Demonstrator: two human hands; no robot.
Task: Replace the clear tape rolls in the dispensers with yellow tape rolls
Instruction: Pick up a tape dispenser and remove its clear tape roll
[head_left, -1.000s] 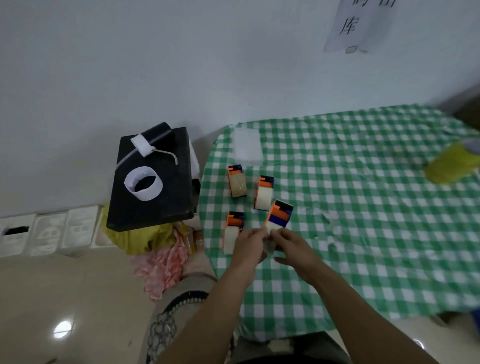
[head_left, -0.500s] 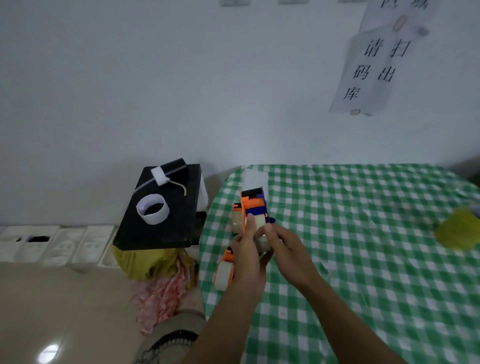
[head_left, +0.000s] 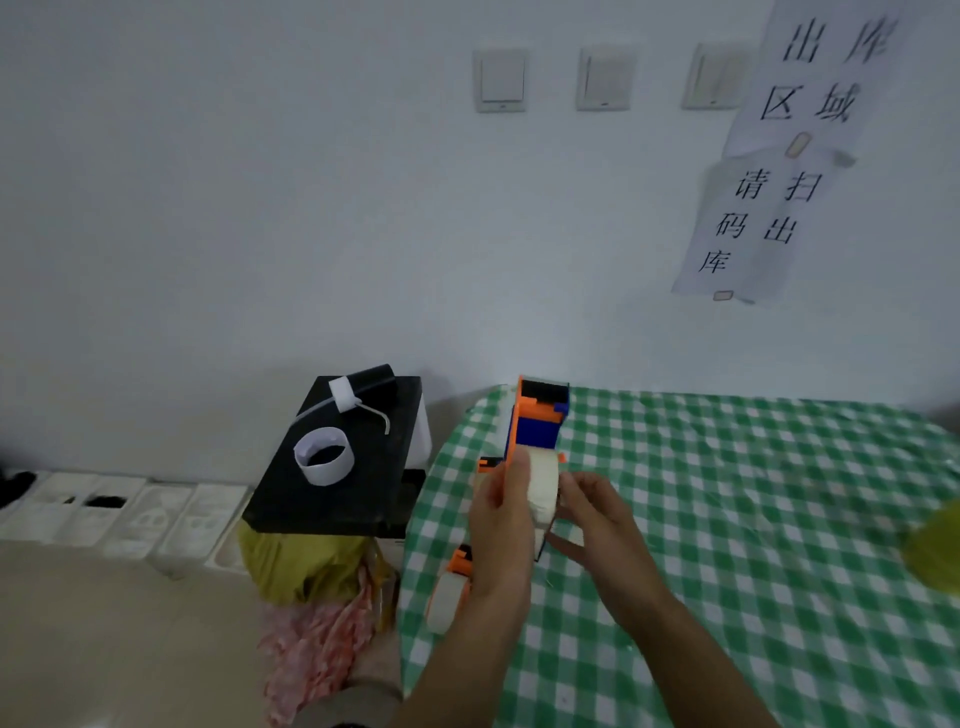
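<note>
The left hand (head_left: 505, 525) gripped the upright dispenser (head_left: 540, 423); the right hand (head_left: 597, 512), just right of it, pinched its tape roll (head_left: 544, 486).

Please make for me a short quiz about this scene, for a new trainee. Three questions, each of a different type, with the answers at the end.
1. True or false: the orange and blue dispenser lies flat on the table.
2. The white paper ring stands on: A the table; B the black box; C the floor.
3. How many light switches are on the wall?

Key
1. False: the left hand and the right hand hold it up above the table.
2. B.
3. Three.
</note>
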